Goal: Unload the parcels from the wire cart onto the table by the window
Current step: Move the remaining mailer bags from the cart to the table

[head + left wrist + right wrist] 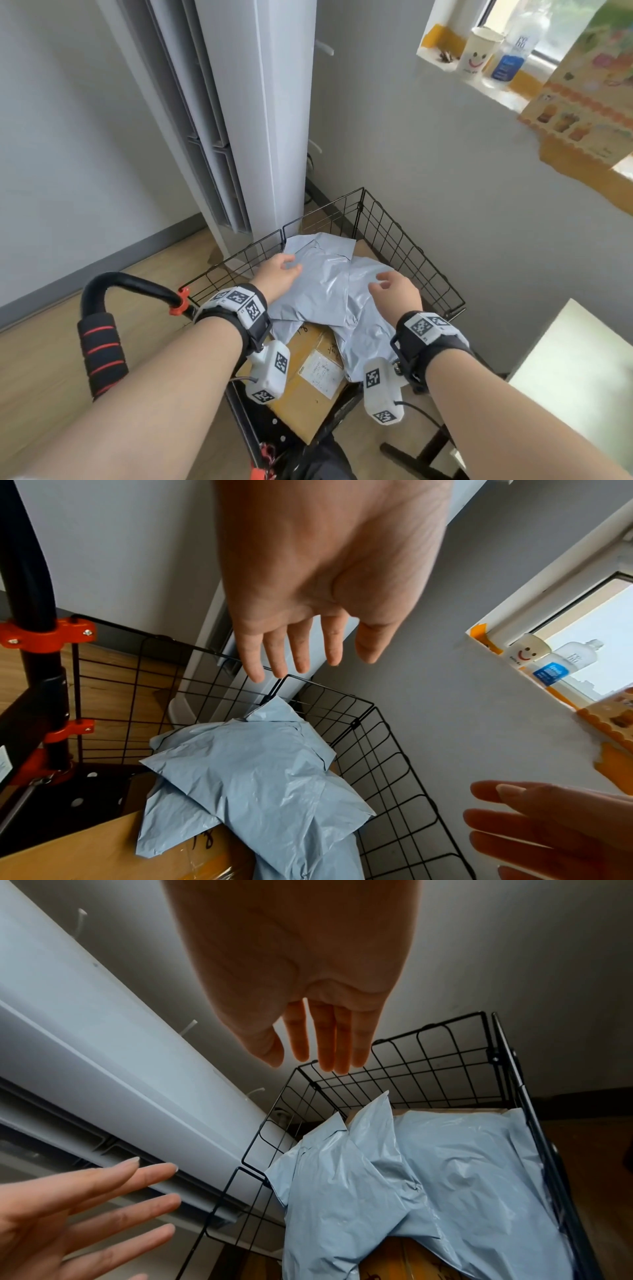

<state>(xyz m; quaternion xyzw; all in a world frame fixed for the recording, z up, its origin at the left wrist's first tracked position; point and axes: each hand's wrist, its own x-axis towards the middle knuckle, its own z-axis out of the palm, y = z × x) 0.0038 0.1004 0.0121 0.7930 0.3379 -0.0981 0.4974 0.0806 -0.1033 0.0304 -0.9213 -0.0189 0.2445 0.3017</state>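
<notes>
Head: table [575,370] visible | wrists: both grips spread above grey parcels [260,785]

Two crinkled grey plastic mailer bags [325,284] lie side by side in the black wire cart [404,240], on top of a brown cardboard box [308,387]. Left hand [277,277] hovers over the left bag, right hand [397,291] over the right. Behind the cart stands a tall white air-conditioner column [246,113]; a white table [575,370] sits to its right.
</notes>
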